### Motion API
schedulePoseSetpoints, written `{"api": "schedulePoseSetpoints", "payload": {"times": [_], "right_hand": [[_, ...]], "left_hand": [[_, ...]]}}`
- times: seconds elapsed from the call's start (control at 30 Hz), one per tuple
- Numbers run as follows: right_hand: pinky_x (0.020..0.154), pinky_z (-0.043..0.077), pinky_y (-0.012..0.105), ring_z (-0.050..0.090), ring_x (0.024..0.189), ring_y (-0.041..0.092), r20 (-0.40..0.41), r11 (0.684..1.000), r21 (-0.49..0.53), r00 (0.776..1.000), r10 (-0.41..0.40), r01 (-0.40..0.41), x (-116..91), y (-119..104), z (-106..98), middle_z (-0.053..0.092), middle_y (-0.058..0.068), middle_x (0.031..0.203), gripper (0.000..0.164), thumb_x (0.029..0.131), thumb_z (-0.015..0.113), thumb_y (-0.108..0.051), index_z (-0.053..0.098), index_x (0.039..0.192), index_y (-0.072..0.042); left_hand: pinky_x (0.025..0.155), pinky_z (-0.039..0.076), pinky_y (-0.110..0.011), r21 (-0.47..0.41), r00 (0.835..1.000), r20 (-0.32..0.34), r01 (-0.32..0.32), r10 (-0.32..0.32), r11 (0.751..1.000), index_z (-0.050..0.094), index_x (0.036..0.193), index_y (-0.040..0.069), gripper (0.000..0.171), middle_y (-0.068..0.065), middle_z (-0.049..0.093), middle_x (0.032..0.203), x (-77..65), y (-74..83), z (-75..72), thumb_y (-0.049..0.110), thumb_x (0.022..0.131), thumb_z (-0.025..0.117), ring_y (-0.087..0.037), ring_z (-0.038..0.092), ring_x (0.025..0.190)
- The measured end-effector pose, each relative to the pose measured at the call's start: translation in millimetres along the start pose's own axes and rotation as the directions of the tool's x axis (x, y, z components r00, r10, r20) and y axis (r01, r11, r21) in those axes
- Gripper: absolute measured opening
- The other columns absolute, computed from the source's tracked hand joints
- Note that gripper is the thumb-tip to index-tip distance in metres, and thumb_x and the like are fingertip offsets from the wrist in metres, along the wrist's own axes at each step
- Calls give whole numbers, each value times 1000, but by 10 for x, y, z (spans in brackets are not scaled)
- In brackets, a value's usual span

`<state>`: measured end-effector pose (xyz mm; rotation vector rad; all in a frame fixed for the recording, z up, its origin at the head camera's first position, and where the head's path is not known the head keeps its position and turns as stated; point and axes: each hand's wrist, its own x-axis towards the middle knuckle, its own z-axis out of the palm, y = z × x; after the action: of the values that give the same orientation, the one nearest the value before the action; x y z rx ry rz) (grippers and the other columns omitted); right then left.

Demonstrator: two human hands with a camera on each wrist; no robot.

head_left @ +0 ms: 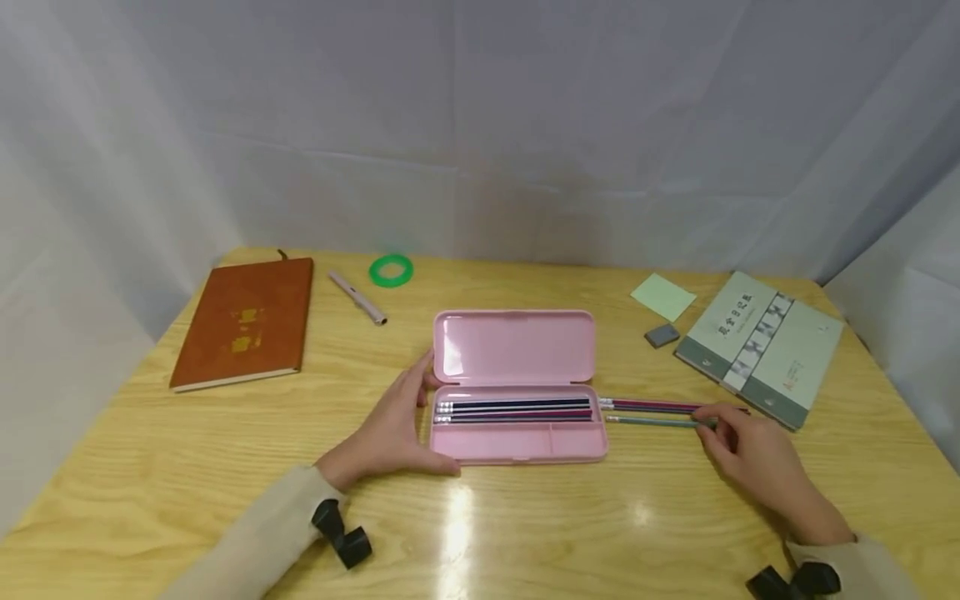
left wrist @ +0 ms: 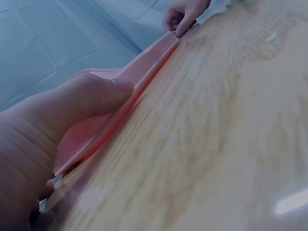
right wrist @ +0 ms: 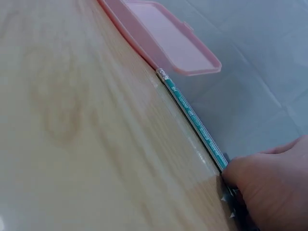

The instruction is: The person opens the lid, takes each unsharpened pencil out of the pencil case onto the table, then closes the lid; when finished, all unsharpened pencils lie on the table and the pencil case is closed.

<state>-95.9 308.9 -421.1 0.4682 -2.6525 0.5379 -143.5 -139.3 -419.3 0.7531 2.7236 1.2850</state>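
A pink pencil case point(head_left: 491, 443) lies with its lid raised, several dark and purple pencils point(head_left: 517, 411) in its long rear compartment. The left hand point(head_left: 386, 421) grips its left end, with the thumb point(left wrist: 103, 94) on the front edge and the fingers behind, partly hidden. Outside the case's right end lie more purple and dark pencils point(head_left: 648, 406) and a green pencil point(head_left: 652, 422). The right hand point(head_left: 757, 454) pinches the green pencil near its far right end; in the right wrist view the pencil's point(right wrist: 192, 118) ferrule end points toward the case.
A brown notebook point(head_left: 247, 325), a pale pen point(head_left: 357, 297) and a green ring point(head_left: 391, 271) lie at the back left. At the right are a green paper sheet point(head_left: 663, 297), a grey eraser point(head_left: 662, 336) and a grey-green book point(head_left: 761, 346), close to the right hand.
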Motion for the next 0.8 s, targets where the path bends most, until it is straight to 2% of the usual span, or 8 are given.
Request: {"api": "schedulePoseSetpoints", "payload": {"times": [0.13, 0.27, 0.4, 0.5, 0.63, 0.8], "right_hand": [[47, 30, 21, 31, 49, -6, 27, 999, -15, 999, -31, 31, 132, -87, 77, 42, -14, 59, 33, 76, 74, -3, 64, 107, -3], [46, 28, 20, 31, 47, -4, 110, 997, -48, 992, -53, 59, 255, -183, 112, 42, -14, 57, 32, 82, 72, -10, 66, 113, -6], [46, 25, 21, 28, 46, 0, 189, 999, -41, 982, 3, 5, 286, -215, 68, 38, -12, 54, 24, 89, 68, -15, 68, 113, -11], [47, 25, 21, 27, 46, 1, 214, 999, -18, 976, 42, -39, 263, -195, 18, 36, -11, 54, 24, 91, 66, -15, 68, 115, -12], [47, 26, 21, 29, 47, 1, 232, 999, -23, 972, 44, -39, 265, -207, 20, 38, -11, 55, 25, 90, 66, -13, 67, 115, -10], [49, 31, 21, 35, 51, 1, 280, 1000, 1, 960, 23, -25, 347, -370, 88, 44, -11, 60, 30, 88, 65, -12, 62, 118, -6]], "left_hand": [[82, 41, -31, 3, 1000, -1, 8, -8, 1000, 12, 155, 17, 143, -2, 50, 118, -10, 15, -20, 49, 42, 94, -15, 42, 95], [82, 41, -31, 9, 1000, -2, 10, -10, 1000, 12, 155, 15, 144, -3, 51, 118, -22, 25, -47, 49, 41, 94, -16, 42, 95], [81, 41, -30, 12, 1000, -7, 2, -2, 1000, 12, 155, 15, 144, -2, 51, 117, -21, 28, -56, 49, 41, 94, -15, 42, 94], [81, 41, -30, 5, 1000, -9, 1, -1, 1000, 12, 155, 16, 144, -1, 51, 116, -13, 24, -51, 48, 41, 94, -15, 41, 94], [81, 41, -30, 3, 1000, -9, -5, 5, 1000, 13, 155, 15, 144, -2, 51, 116, -2, 13, -35, 48, 41, 94, -16, 42, 94], [81, 41, -30, 5, 1000, 0, 3, -3, 1000, 13, 155, 15, 144, -2, 51, 117, 4, 4, -1, 48, 41, 94, -15, 42, 94]]}}
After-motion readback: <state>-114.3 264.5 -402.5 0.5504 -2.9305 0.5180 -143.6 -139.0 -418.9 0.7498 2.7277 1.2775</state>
